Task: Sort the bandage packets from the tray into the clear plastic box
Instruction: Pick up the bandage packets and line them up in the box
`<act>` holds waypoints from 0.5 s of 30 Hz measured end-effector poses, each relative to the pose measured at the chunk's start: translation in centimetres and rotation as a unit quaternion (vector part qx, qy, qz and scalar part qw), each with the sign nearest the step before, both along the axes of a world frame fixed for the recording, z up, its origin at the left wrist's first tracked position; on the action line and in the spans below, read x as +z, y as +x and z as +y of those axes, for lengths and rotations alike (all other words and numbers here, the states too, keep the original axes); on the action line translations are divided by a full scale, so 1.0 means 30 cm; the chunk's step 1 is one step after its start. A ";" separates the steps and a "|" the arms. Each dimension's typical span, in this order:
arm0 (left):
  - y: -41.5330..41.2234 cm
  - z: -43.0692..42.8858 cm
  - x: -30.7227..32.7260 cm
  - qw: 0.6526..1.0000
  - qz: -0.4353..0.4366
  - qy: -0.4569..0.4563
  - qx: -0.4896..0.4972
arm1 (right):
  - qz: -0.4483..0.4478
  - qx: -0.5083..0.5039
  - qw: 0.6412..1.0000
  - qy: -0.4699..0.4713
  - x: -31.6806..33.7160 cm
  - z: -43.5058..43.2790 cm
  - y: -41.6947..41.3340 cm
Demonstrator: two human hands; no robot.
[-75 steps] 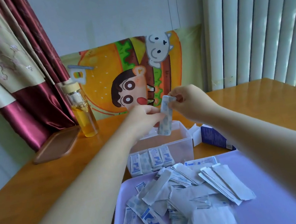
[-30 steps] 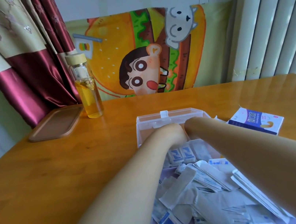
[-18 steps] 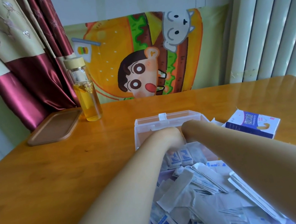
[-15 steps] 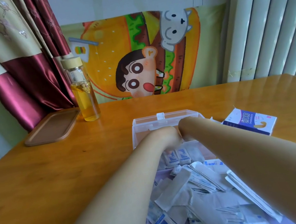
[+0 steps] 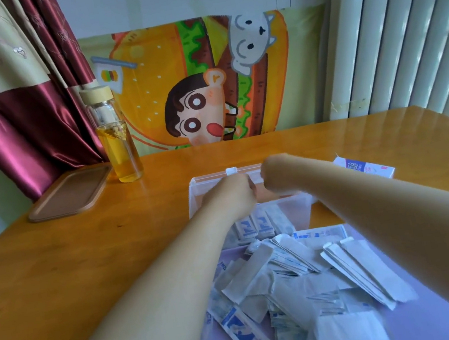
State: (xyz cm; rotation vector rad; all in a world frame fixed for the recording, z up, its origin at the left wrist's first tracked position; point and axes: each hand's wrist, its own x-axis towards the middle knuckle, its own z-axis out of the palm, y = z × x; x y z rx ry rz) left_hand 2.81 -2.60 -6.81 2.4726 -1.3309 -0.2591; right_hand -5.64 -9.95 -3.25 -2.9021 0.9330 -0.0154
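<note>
A clear plastic box [image 5: 299, 211] stands on the wooden table beyond a lavender tray [image 5: 448, 311]. Several bandage packets [image 5: 255, 225] stand in a row inside the box near its front wall. A loose pile of white and blue bandage packets [image 5: 306, 274] covers the tray. My left hand [image 5: 231, 195] and my right hand [image 5: 278, 175] are side by side over the box's far half, knuckles up. Their fingers point down and away from the camera, so I cannot see whether either holds a packet.
A glass bottle [image 5: 115, 139] of yellow liquid and a brown oblong tray [image 5: 69, 193] stand at the back left. A blue and white carton [image 5: 363, 169] lies right of the box. A cartoon cushion [image 5: 205, 85] leans at the table's far edge.
Earlier both hands held one packet up above the box. They then went down into the box, and now sit slightly higher, over its far side.
</note>
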 end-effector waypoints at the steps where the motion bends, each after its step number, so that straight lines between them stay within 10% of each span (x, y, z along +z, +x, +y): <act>1: -0.013 0.024 0.014 1.000 -0.008 -0.030 0.006 | -0.054 -0.004 0.998 0.024 0.003 -0.004 -0.020; 8: -0.134 0.246 -0.001 0.951 -0.048 -0.285 -0.113 | -0.247 0.019 0.969 -0.010 -0.044 0.083 -0.299; 15: -0.186 0.337 -0.152 0.997 -0.013 -0.028 -0.077 | -0.033 0.036 0.997 0.066 -0.223 0.121 -0.400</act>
